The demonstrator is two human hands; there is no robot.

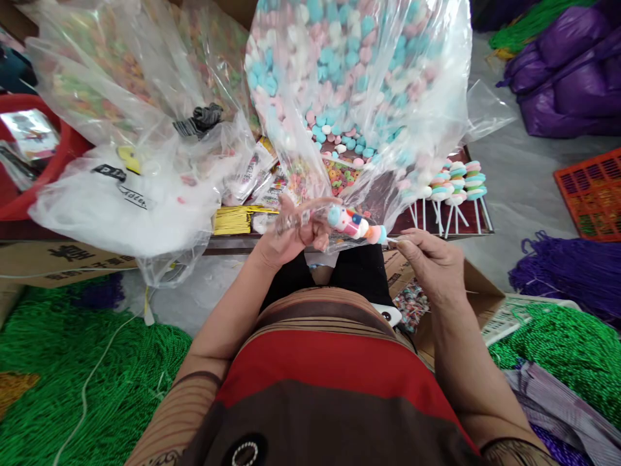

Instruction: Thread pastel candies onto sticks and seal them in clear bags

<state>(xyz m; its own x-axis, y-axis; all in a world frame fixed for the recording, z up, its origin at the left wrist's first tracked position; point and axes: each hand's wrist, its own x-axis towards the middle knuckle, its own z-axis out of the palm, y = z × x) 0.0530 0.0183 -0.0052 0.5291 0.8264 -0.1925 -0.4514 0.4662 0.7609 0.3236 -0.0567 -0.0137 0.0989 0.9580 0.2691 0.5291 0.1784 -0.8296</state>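
Worktable (233, 244) spans the area before the person. At its near edge, the right hand (434, 265) pinches the stick (392, 240) of a candy skewer (334, 217), its candy between both hands within a clear wrapper (356, 224). The left hand (295, 236) is at the wrapper's other end, fingers bent; their pressure cannot be told. Excess pushing could bend the stick; snagged candy could split the wrapper. Beyond, a bumping forearm could topple the other skewers (456, 182); tugging the bag (359, 52) could spill sweets.

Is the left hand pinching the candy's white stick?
No, the right hand pinches the stick, while the left hand is at the other end of the candy.
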